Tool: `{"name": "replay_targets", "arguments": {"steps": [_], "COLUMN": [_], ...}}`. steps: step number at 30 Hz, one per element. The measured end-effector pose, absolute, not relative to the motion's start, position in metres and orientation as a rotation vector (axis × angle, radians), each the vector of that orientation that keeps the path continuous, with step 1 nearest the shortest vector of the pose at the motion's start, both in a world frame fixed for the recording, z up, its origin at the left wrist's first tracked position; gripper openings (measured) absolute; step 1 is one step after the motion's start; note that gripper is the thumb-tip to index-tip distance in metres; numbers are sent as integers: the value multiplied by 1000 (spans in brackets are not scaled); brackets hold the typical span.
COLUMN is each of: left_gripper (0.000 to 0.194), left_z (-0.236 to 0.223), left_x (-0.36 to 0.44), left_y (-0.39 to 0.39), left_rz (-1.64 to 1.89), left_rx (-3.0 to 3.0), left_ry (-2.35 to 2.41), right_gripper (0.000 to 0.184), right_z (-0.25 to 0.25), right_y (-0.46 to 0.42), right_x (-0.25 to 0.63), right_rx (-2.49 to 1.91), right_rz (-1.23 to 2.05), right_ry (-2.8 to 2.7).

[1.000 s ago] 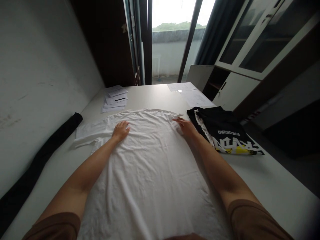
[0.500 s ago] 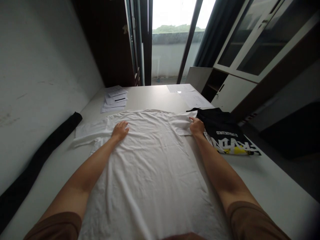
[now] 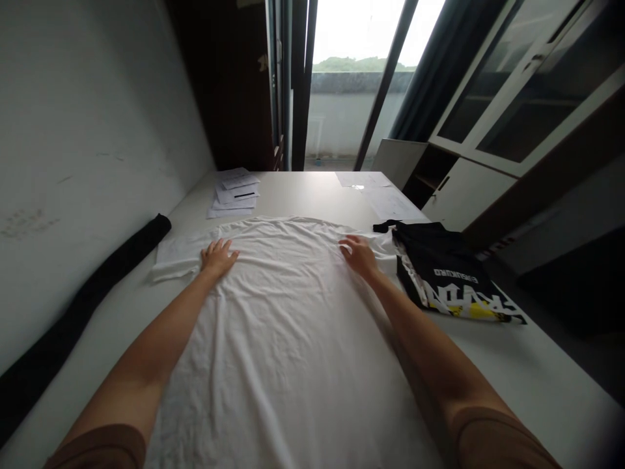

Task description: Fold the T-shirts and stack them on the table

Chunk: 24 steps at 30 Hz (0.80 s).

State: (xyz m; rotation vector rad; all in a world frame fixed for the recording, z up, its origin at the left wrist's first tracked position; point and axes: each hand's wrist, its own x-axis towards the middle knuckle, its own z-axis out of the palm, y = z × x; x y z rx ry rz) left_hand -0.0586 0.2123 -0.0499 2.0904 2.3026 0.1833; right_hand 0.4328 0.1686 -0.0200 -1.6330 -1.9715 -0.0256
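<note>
A white T-shirt (image 3: 288,326) lies spread out on the white table, wrinkled, with its collar end away from me and a sleeve out to each side. My left hand (image 3: 218,258) rests on the shirt near the left shoulder, fingers spread. Near the right shoulder, my right hand (image 3: 359,254) is at the base of the right sleeve, its fingers slightly bent and apart, holding nothing that I can see. Just right of that sleeve lies a folded black shirt (image 3: 452,260) with white and yellow print.
Sheets of paper (image 3: 237,195) with a thin black object on them lie at the far left of the table (image 3: 297,192). More papers (image 3: 388,198) are at the far right. A long black roll (image 3: 97,280) runs along the left wall. White cabinets (image 3: 469,189) stand beyond the right side.
My right hand has moved left from the right sleeve's end to its base, and its fingers have loosened. My left hand has shifted slightly left, fingers wider apart. The camera view has shifted slightly.
</note>
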Motion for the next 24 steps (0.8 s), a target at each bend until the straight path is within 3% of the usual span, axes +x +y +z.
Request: {"name": "replay_targets", "arguments": {"steps": [5,12,16,24], "left_gripper": [74,76,77,75], "left_z": [-54,-57,-55,-52], "left_x": [-75,-67,-67,-65], "left_y": [225,227,233,253], "left_rz": [136,151,120,120], "left_rx": [2082,2100,2097,2081], "left_ry": [2244,2250,2251,2230], "right_gripper": [30,42,56,62], "right_z": [-19,-38,-52,-56], "right_y": [205,270,283,304], "right_x": [375,375,377,381], "right_rx": [-1444,-1896,-1943,-1996], "right_rz": [219,144,108,136], "right_ry": [-2260,-2155,-2181,-2192]}}
